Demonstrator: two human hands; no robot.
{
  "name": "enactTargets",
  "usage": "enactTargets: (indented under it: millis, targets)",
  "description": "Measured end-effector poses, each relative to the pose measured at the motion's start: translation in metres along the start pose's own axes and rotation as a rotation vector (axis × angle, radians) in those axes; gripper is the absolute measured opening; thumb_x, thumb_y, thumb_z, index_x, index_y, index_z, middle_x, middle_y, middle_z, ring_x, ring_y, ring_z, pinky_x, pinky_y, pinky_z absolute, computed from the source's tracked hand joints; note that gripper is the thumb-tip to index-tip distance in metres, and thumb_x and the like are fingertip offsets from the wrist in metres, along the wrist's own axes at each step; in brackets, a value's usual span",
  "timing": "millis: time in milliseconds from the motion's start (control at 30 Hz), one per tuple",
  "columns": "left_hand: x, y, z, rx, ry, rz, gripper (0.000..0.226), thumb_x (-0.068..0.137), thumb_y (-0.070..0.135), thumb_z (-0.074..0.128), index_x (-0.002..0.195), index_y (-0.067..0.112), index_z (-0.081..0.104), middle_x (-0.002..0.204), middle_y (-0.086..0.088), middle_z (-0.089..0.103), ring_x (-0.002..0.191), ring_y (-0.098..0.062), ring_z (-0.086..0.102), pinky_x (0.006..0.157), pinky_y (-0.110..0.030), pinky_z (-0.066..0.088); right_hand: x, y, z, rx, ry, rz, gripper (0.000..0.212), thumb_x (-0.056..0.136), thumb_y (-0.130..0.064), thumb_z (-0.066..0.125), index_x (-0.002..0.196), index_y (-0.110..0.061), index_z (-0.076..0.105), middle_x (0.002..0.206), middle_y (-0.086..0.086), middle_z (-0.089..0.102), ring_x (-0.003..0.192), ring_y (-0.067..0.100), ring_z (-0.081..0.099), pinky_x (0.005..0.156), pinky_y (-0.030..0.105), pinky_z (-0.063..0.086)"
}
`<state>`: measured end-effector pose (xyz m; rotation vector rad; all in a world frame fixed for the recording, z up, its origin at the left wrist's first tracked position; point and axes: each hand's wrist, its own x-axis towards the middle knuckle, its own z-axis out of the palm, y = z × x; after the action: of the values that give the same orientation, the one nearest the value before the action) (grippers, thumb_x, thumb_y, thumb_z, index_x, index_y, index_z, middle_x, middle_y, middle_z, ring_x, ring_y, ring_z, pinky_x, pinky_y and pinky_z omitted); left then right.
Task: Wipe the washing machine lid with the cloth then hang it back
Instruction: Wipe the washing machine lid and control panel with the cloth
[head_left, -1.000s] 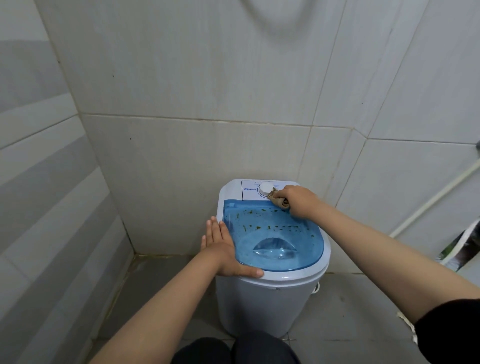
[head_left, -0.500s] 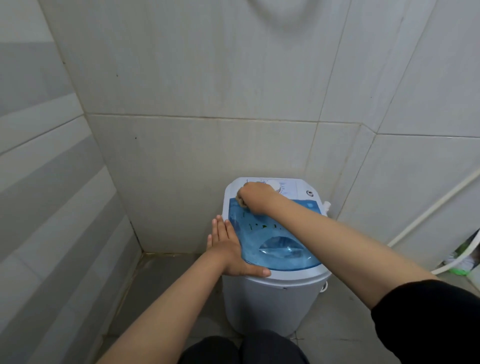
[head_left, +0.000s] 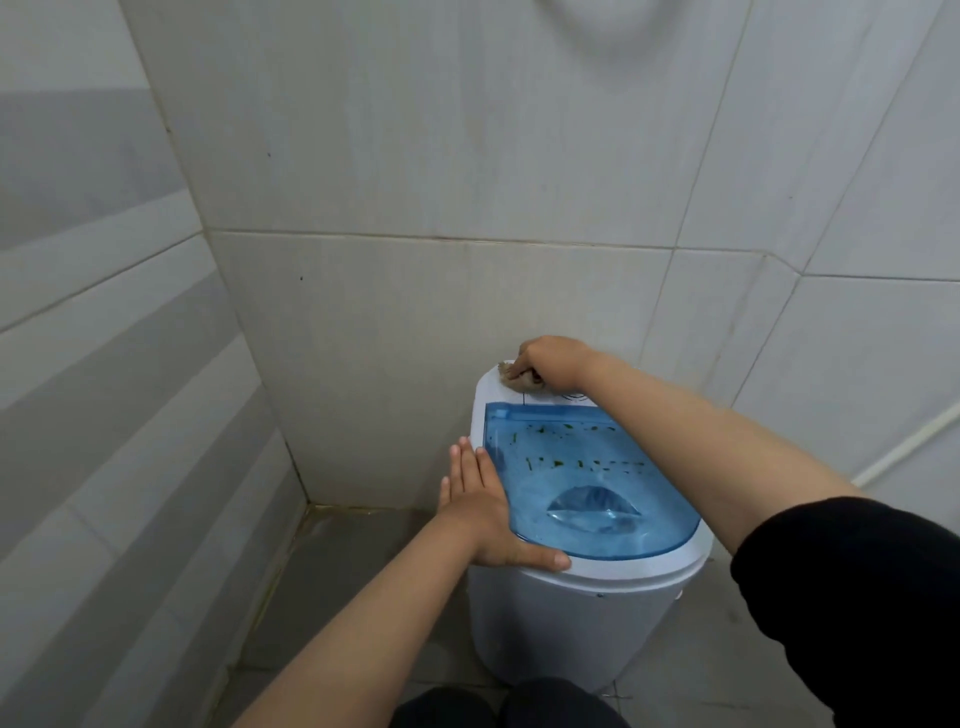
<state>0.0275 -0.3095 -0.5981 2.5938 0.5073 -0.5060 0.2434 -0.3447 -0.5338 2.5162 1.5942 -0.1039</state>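
Nearest, the left hand (head_left: 480, 512) is lying open and flat on the left edge of the one washing machine (head_left: 576, 618), fingers together and pointing away toward the wall, thumb stretching along the white front rim. It is holding nothing. The one blue see-through lid (head_left: 582, 478) is sitting shut on top, its rounded end facing the person and its straight end facing the wall. Farther back, the right hand (head_left: 553, 364) is curling closed around the one brownish cloth (head_left: 519, 379), bunching it into a lump. The cloth is pressing on the white back panel at the far left corner, just past the lid's straight edge, near the tiled wall (head_left: 467, 156).
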Motion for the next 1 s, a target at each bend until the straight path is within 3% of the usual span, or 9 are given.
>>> enactTargets:
  millis: [100,300,467,567,633,800,933,1000]
  targets:
    - [0.001,-0.001,0.000,-0.006,-0.007,0.008,0.159,0.044,0.083,0.066,0.135,0.005,-0.038,0.142,-0.015,-0.049,0.129,-0.027,-0.046,0.112,-0.045,-0.016,-0.003,0.014,-0.002,0.024,-0.005,0.044,0.041,0.091,-0.010,0.046,0.129,-0.020,0.058,0.126,0.010,0.060,0.114,0.031,0.055,0.092,0.039,0.046]
    - [0.003,-0.003,0.001,0.004,-0.010,0.012,0.159,0.043,0.084,0.064,0.136,0.006,-0.038,0.142,-0.015,-0.049,0.129,-0.027,-0.046,0.114,-0.046,-0.015,-0.006,0.030,0.005,0.050,-0.003,0.124,0.050,0.084,0.001,0.049,0.126,-0.023,0.060,0.115,0.010,0.062,0.103,0.031,0.058,0.082,0.038,0.047]
    - [0.002,-0.002,0.000,0.016,-0.008,0.010,0.158,0.044,0.085,0.064,0.136,0.005,-0.038,0.142,-0.015,-0.048,0.130,-0.028,-0.045,0.116,-0.047,-0.014,-0.003,0.031,0.003,-0.004,0.002,0.179,0.039,0.082,0.002,0.049,0.112,-0.016,0.066,0.080,-0.002,0.048,0.088,0.029,0.055,0.064,0.033,0.038]
    - [0.002,-0.002,0.000,0.021,-0.014,0.005,0.158,0.044,0.084,0.064,0.135,0.005,-0.038,0.142,-0.015,-0.048,0.130,-0.028,-0.045,0.115,-0.047,-0.014,-0.004,0.027,0.005,0.020,0.024,0.217,0.034,0.080,0.001,0.048,0.106,-0.011,0.066,0.066,-0.009,0.032,0.102,0.036,0.059,0.054,0.027,0.030]
    - [0.002,-0.002,-0.001,0.024,-0.018,0.000,0.159,0.043,0.085,0.063,0.135,0.005,-0.038,0.142,-0.014,-0.048,0.130,-0.028,-0.045,0.116,-0.047,-0.014,-0.006,0.024,0.003,0.040,0.023,0.242,0.030,0.079,0.000,0.047,0.099,-0.012,0.067,0.068,-0.009,0.036,0.101,0.035,0.060,0.057,0.027,0.031]
    - [0.003,-0.001,0.000,0.024,-0.019,-0.012,0.161,0.041,0.086,0.064,0.135,0.005,-0.039,0.142,-0.014,-0.048,0.130,-0.028,-0.045,0.117,-0.048,-0.013,-0.004,0.021,-0.002,0.082,0.013,0.345,0.024,0.078,-0.008,0.048,0.088,-0.014,0.069,0.089,0.002,0.059,0.074,0.025,0.049,0.058,0.026,0.037]
    - [0.003,-0.001,-0.001,0.028,-0.023,-0.014,0.160,0.041,0.086,0.063,0.135,0.005,-0.039,0.142,-0.014,-0.048,0.129,-0.027,-0.046,0.117,-0.048,-0.013,-0.007,0.024,-0.002,0.140,0.008,0.403,0.019,0.076,-0.004,0.048,0.077,-0.016,0.062,0.085,0.003,0.057,0.074,0.025,0.047,0.055,0.024,0.034]
    - [0.003,-0.001,-0.001,0.031,-0.026,-0.013,0.160,0.042,0.086,0.063,0.135,0.005,-0.038,0.142,-0.015,-0.048,0.129,-0.028,-0.046,0.117,-0.048,-0.013,-0.013,0.032,0.002,0.189,0.037,0.429,0.019,0.080,-0.003,0.047,0.084,-0.013,0.063,0.093,0.007,0.062,0.080,0.028,0.052,0.061,0.027,0.039]
